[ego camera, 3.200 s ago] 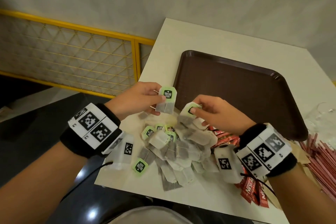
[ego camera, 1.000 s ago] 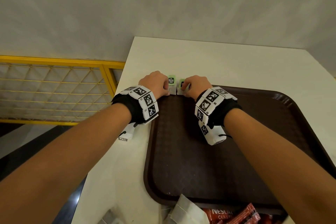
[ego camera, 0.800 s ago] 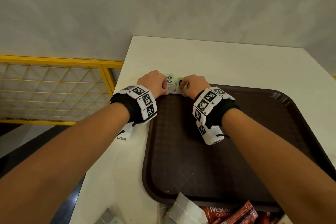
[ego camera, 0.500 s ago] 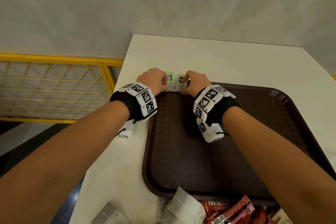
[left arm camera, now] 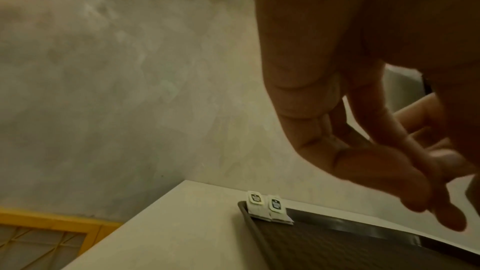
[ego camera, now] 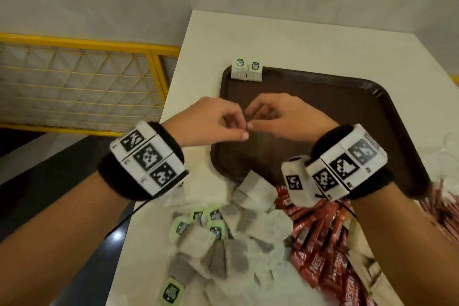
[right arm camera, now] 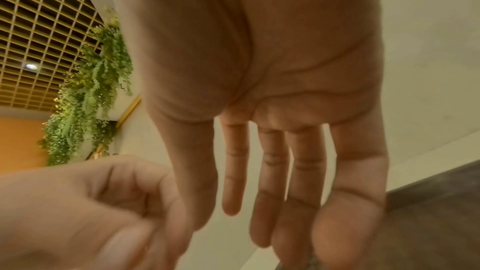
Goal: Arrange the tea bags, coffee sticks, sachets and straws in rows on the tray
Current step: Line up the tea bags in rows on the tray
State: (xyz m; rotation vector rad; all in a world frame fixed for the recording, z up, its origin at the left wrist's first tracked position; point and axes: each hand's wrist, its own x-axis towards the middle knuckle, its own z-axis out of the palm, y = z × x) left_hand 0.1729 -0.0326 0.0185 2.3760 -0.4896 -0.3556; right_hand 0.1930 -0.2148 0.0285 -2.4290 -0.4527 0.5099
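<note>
Head view: your left hand point(ego camera: 211, 122) and right hand point(ego camera: 280, 117) hang together over the near-left part of the tray point(ego camera: 372, 107), fingertips almost touching, both empty — left fingers loosely curled, right fingers relaxed and nearly straight in the right wrist view. Two placed tea bags point(ego camera: 246, 71) sit side by side at the tray's far-left corner, green tags leaning on the far rim, probably so the row starts square against the edge and leaves room to run rightward. Loose tea bags point(ego camera: 223, 243) are heaped on the table point(ego camera: 298, 40) near you, red coffee sticks point(ego camera: 320, 251) just right of them, straws point(ego camera: 444, 206) at the far right edge; sachets I can't make out. Compared with half a second ago — your hands were pressed on those two bags at the far rim, now they've let go and pulled back toward you, likely heading to the heap for the next pair.
</note>
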